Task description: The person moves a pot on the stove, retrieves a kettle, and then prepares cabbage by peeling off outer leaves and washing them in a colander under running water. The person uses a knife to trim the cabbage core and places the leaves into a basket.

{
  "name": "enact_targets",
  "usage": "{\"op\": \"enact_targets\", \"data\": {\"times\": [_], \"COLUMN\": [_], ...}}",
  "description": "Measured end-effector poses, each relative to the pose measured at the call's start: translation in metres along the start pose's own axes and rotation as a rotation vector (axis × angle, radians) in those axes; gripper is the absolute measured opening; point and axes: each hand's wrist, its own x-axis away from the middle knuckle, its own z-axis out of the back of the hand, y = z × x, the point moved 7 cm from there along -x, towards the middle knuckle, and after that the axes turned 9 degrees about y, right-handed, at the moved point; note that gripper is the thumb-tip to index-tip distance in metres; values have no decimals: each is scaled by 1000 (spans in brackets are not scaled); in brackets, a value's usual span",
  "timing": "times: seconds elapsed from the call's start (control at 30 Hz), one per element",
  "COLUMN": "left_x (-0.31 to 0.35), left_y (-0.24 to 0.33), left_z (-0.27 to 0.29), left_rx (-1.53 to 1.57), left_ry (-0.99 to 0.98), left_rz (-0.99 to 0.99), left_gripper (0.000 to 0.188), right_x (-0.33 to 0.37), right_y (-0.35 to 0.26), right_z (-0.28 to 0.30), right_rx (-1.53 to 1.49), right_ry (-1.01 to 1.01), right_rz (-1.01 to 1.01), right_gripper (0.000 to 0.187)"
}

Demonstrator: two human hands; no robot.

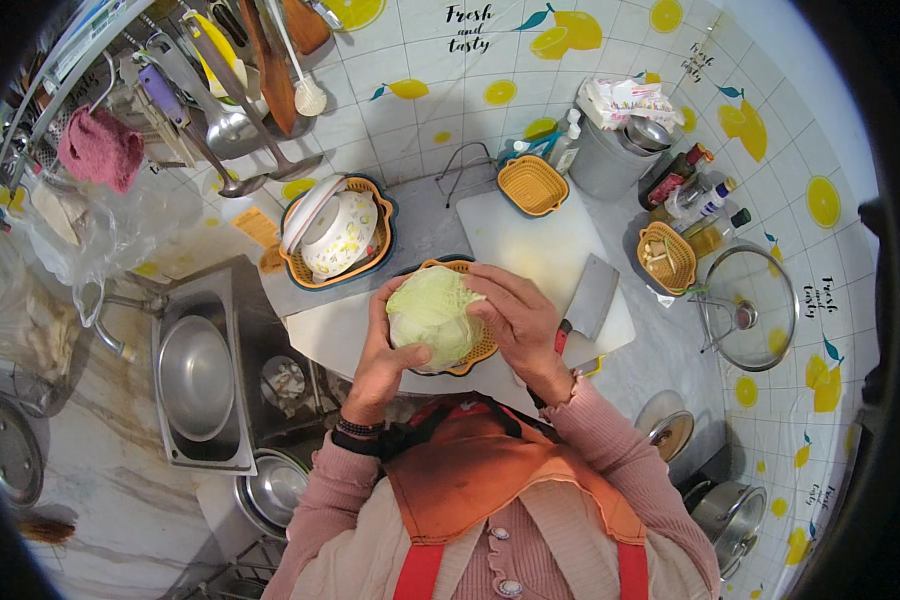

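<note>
The cabbage (433, 318), pale green, is over an orange basket (484, 348); the left hand (377, 362) grasps its side, the right hand (525, 322) touches its leaves. I judge it firm, rather heavy, with leaves easily torn; better to cup both sides. Beyond, a cleaver (592, 297) lies on the white board (505, 232).

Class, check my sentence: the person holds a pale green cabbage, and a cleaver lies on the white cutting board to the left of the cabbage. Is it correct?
The side is wrong: the head view shows the cleaver on the white cutting board to the right of the cabbage. The rest stands.
</note>
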Motion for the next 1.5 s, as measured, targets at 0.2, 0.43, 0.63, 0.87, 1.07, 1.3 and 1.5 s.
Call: {"op": "enact_targets", "data": {"times": [0.2,0.43,0.63,0.87,1.07,1.3,1.5], "left_x": [8,8,-5,-22,-13,3,-16], "left_y": [-3,-23,-45,-51,-53,-43,-46], "left_z": [3,20,29,40,43,48,43], "left_rx": [-77,257,747,690,755,616,683], "left_ry": [17,-84,-16,29,-125,-127,98], "left_rz": [37,44,210,282,254,95,158], "left_gripper": [105,86,71,72,82,87,59], "right_x": [11,51,74,18,-20,-9,3], "right_y": [60,112,142,73,1,15,24], "right_z": [4,-13,-10,3,-25,-14,-12], "right_rx": [-167,-935,-1067,-400,-320,-103,56], "right_ry": [36,463,408,44,-585,-383,-310], "right_rz": [-636,-1370,-1337,-496,107,-3,-62], "right_gripper": [28,35,31,49,69,58,49]}}
